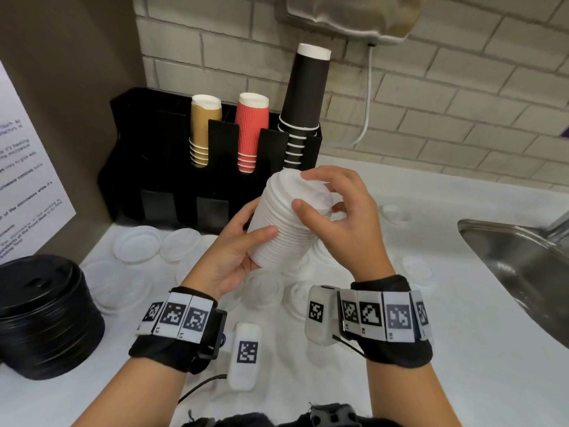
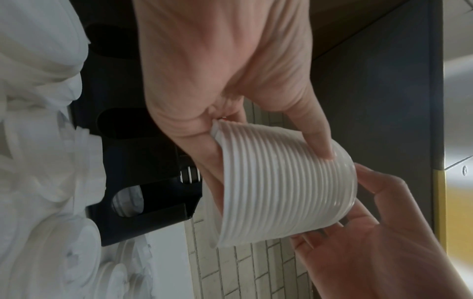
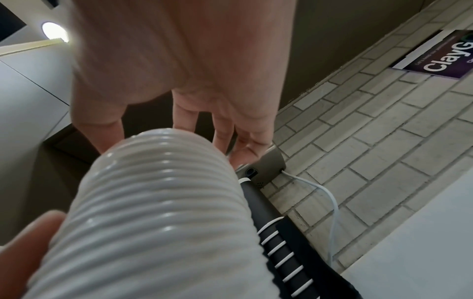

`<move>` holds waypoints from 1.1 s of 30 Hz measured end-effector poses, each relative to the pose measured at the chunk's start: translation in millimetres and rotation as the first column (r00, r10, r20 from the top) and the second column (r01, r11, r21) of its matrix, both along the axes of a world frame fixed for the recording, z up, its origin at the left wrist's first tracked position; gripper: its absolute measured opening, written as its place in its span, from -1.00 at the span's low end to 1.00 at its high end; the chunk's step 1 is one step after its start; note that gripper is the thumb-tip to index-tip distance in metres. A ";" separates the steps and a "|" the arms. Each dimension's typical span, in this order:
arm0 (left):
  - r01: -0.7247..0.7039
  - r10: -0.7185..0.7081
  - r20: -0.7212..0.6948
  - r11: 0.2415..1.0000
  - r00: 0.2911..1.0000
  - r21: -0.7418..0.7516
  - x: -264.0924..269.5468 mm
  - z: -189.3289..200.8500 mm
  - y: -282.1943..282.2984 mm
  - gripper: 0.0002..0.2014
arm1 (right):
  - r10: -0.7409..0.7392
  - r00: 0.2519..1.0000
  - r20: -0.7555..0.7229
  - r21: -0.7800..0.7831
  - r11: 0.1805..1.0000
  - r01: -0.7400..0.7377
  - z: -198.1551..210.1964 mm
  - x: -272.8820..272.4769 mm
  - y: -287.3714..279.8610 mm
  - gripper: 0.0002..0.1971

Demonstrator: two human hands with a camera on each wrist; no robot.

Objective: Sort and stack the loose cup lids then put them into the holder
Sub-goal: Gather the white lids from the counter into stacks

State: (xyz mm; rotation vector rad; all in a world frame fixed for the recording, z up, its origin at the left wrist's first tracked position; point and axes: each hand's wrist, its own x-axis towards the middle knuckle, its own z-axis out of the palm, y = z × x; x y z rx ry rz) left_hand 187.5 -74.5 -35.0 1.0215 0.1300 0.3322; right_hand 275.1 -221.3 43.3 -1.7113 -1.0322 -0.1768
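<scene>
1. White lid stack [image 1: 291, 217] held tilted above counter [image 1: 415, 380], in front of black holder [image 1: 154, 180].
2. Left hand [image 1: 234, 257] grasping stack's lower end.
3. Right hand [image 1: 341, 217] gripping its top.

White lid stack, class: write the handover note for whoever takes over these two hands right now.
Left hand grips the white lid stack near its base, tilted above the counter. Right hand pinches its top lid.
Done: black lid stack stands at left; a tall white stack is built.
Left: loose clear lids on the counter need stacking; nothing of these stacks is yet in the holder.
</scene>
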 end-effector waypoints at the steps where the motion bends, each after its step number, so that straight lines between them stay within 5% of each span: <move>1: 0.000 0.000 0.001 1.000 1.000 -0.004 0.7 -0.2 -0.7 -0.37 | 0.004 1.000 0.006 -0.004 1.000 -0.004 0.0 0.1 -0.8 -0.69; 16: 0.039 -0.040 0.007 0.999 0.999 0.033 6.8 2.8 -6.4 -0.04 | 0.028 0.999 0.045 -0.096 0.995 -0.023 14.6 4.0 -8.8 -0.80; 29: 0.031 -0.030 0.023 0.999 0.999 -0.013 8.6 3.6 -3.0 -0.15 | 0.041 0.996 0.078 -0.068 0.997 -0.036 11.4 9.0 -8.4 -0.69; 33: -0.003 0.004 0.038 1.000 0.999 -0.028 9.9 6.1 4.5 -0.05 | -0.099 0.981 -0.166 -0.070 0.994 0.089 2.4 58.1 -28.3 -0.75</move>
